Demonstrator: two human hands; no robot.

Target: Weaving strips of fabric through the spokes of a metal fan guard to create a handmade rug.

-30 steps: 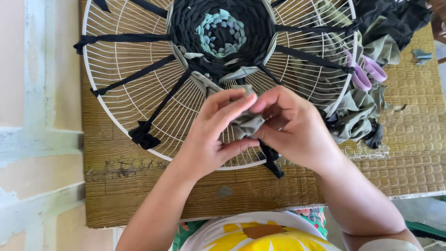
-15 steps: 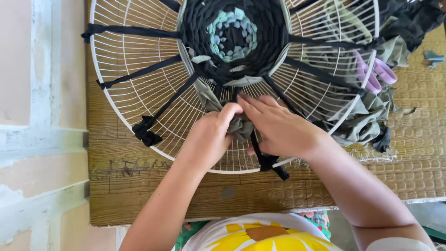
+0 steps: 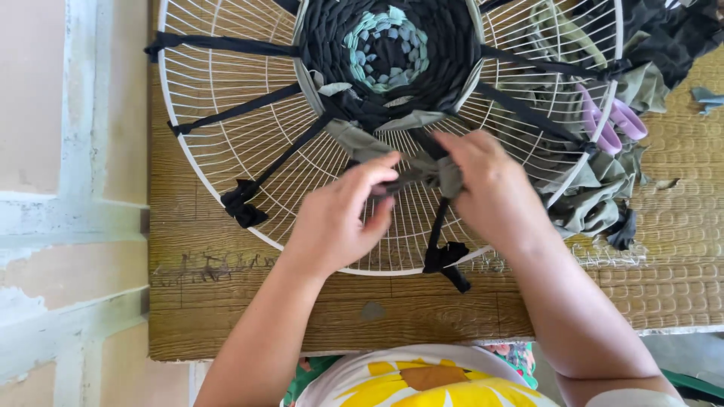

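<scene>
While weaving: both hands meet over the grille's [image 3: 226, 143] near edge, on the board [image 3: 226, 316].
Left hand [image 3: 335, 222]: fingers pressed together, pinching the grey strip [image 3: 445, 175], apparently to keep it taut.
Right hand [image 3: 490, 188]: pinching the same strip from the other side.
Strip: between black spokes [image 3: 286, 154], just below the woven disc [image 3: 388, 53].
Scissors [image 3: 611, 120]: far-right edge, on rags [image 3: 596, 203], within reach.

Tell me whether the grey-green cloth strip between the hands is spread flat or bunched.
Bunched. The grey-green cloth strip is gathered into a wad between the left hand and right hand, over the white wire fan guard.
</scene>
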